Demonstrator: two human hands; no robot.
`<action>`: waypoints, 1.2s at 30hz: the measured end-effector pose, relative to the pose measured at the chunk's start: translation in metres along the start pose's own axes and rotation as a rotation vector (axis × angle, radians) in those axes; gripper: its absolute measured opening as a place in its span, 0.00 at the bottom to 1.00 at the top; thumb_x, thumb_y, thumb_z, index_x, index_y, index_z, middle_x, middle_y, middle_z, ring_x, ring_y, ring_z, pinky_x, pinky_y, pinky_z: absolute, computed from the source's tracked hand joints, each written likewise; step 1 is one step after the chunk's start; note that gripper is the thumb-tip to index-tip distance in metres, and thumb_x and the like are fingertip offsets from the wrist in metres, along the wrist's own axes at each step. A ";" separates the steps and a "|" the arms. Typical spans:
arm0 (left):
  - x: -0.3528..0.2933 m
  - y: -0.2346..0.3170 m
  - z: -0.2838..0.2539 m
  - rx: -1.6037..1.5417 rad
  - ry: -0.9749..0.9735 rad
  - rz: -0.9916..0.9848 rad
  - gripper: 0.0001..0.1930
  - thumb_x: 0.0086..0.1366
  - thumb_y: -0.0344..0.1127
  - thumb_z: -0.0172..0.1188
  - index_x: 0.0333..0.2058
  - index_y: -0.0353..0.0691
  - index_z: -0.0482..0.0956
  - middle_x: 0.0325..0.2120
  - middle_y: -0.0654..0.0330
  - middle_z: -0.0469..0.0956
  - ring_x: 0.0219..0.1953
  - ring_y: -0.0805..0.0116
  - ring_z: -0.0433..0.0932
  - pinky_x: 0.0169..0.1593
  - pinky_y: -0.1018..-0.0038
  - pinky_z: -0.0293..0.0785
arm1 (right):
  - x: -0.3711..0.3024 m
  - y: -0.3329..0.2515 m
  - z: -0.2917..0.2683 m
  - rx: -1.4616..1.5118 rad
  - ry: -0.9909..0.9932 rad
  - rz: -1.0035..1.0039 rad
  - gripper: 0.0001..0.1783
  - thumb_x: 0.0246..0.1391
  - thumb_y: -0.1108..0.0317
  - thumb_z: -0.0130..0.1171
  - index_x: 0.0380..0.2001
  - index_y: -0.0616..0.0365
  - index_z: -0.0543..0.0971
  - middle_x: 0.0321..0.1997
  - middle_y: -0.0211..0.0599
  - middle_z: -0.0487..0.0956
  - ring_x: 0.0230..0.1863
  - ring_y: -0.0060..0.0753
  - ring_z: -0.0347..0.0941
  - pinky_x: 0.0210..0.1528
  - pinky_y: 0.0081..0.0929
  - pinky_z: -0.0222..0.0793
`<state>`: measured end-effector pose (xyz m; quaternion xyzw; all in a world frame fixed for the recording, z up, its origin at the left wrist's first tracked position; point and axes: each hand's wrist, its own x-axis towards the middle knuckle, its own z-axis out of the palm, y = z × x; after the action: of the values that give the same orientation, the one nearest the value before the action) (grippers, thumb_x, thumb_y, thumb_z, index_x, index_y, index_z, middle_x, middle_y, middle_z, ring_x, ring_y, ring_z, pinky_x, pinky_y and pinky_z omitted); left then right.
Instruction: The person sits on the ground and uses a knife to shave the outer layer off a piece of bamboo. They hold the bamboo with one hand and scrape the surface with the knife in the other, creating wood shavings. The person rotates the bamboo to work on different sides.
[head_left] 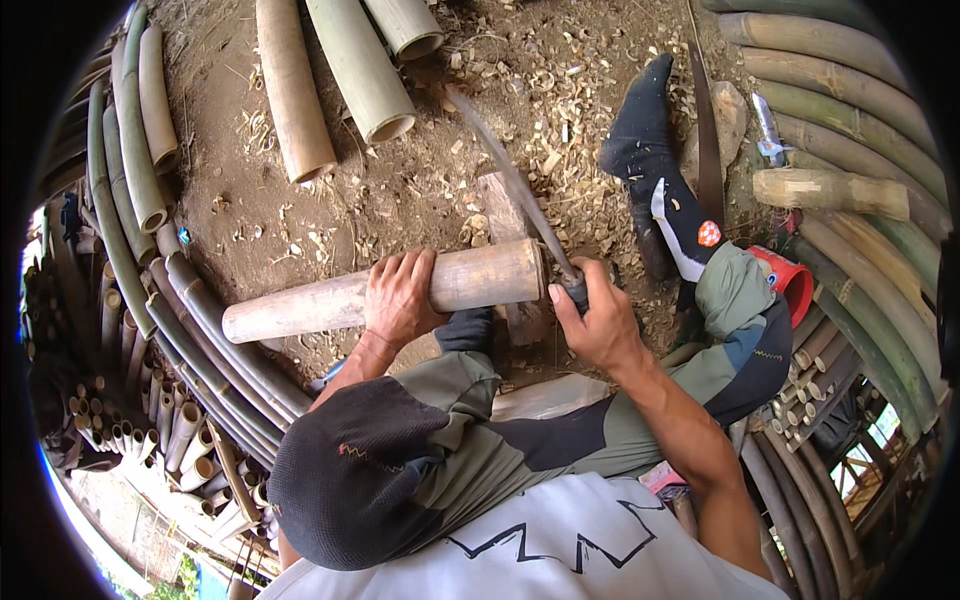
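A round bamboo piece [487, 277] lies across the middle, over a wooden block [503, 207]. It could roll there if the left hand [398, 292], grasping it mid-length, loosened; the long knife [517, 180] might then glance toward those fingers. The right hand [602, 322] clasps the knife's dark handle, blade pointing to eleven o'clock. The bamboo looks tan and scuffed, paler toward nine o'clock, browner toward three, where its cut rim shows.
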<state>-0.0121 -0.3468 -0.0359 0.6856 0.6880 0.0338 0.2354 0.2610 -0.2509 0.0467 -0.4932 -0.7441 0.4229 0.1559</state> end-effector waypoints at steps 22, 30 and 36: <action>-0.007 0.007 0.015 0.062 0.219 0.029 0.42 0.40 0.42 0.73 0.57 0.41 0.70 0.51 0.54 0.76 0.55 0.54 0.74 0.61 0.56 0.63 | 0.005 0.006 -0.007 0.024 -0.097 0.132 0.17 0.61 0.59 0.59 0.41 0.63 0.71 0.31 0.60 0.81 0.31 0.64 0.80 0.31 0.50 0.74; -0.006 0.013 0.012 0.138 0.229 0.024 0.46 0.43 0.47 0.74 0.61 0.39 0.66 0.54 0.53 0.72 0.59 0.54 0.69 0.65 0.54 0.59 | 0.000 0.055 0.014 -0.203 -0.300 0.325 0.19 0.62 0.58 0.57 0.43 0.64 0.69 0.30 0.65 0.80 0.33 0.69 0.79 0.34 0.59 0.74; 0.018 -0.012 -0.024 -0.045 -0.291 0.024 0.50 0.37 0.53 0.78 0.59 0.40 0.66 0.52 0.51 0.68 0.57 0.50 0.70 0.68 0.50 0.56 | -0.009 0.055 0.010 -0.187 -0.247 0.253 0.20 0.62 0.58 0.57 0.46 0.63 0.69 0.35 0.64 0.80 0.37 0.70 0.78 0.39 0.57 0.73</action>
<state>-0.0309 -0.3232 -0.0244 0.6861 0.6374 -0.0480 0.3476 0.2919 -0.2545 -0.0006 -0.5394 -0.7258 0.4253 -0.0376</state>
